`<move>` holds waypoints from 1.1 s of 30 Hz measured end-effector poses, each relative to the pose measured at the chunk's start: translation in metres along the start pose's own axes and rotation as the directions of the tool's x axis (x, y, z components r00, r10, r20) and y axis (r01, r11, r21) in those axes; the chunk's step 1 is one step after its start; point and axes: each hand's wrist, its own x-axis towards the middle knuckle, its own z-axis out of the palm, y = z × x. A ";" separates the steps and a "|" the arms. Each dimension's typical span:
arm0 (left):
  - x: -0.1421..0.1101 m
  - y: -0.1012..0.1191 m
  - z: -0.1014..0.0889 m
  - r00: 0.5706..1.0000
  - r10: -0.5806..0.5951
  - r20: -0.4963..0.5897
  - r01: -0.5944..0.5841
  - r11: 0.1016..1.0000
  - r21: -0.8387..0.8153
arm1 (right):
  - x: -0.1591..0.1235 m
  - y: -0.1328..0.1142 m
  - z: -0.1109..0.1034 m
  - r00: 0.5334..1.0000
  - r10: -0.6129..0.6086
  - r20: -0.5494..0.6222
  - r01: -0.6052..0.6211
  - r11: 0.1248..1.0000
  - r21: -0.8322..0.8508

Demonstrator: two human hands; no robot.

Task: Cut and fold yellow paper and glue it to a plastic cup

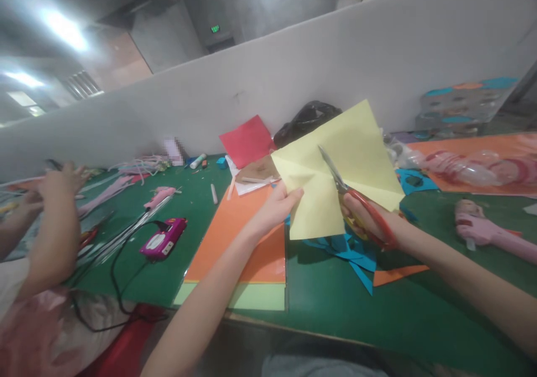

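The left hand (274, 212) pinches a sheet of yellow paper (352, 159) by its lower edge, just above the green tabletop (419, 321); the right hand (369, 223) closes round red-handled scissors (356, 206), blades against the sheet; the paper looks light and floppy, best held near the cut.

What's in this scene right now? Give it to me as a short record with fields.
Left hand: holds a pale yellow paper sheet
Right hand: holds red-handled steel scissors, blades over the sheet
Below hands: blue paper scraps on a green work mat
Nearby: orange card sheet, pink plastic glue gun, magenta plastic glue gun
Other person: co-worker's hands at the mat's left side
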 end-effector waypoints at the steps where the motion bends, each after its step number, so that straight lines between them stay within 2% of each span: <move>1: 0.000 0.000 0.000 1.000 0.002 0.012 -0.002 1.000 0.004 | 0.000 0.000 0.001 1.000 0.002 0.023 -0.003 0.999 0.041; 7: -0.002 0.001 0.001 0.999 0.017 0.034 -0.017 1.000 0.007 | -0.001 -0.002 0.002 0.998 0.029 0.061 -0.036 0.992 0.118; 13: -0.002 0.001 0.002 1.000 0.001 0.019 -0.002 1.000 0.009 | -0.003 -0.005 0.000 0.996 0.079 -0.034 -0.078 0.997 0.013; 17: -0.002 0.000 0.003 0.999 0.010 0.050 -0.010 1.000 0.001 | 0.001 0.001 0.000 0.999 0.009 -0.034 -0.009 1.000 0.004; 20: -0.002 -0.002 0.004 0.997 -0.014 0.078 0.013 1.000 0.011 | 0.003 0.002 0.002 0.999 -0.018 -0.031 0.020 0.997 0.075; 23: -0.002 -0.004 0.006 0.996 -0.026 0.079 0.025 0.999 0.021 | 0.002 -0.001 0.003 0.999 0.000 -0.052 0.006 0.992 0.123; 28: -0.002 -0.005 0.007 0.995 -0.006 0.101 0.005 1.000 0.013 | -0.002 -0.008 0.001 0.993 0.010 -0.116 -0.006 1.000 0.029; 33: -0.004 -0.002 0.008 0.994 -0.039 0.098 0.038 0.999 0.013 | -0.002 -0.008 0.001 0.995 0.032 -0.090 -0.026 0.998 0.059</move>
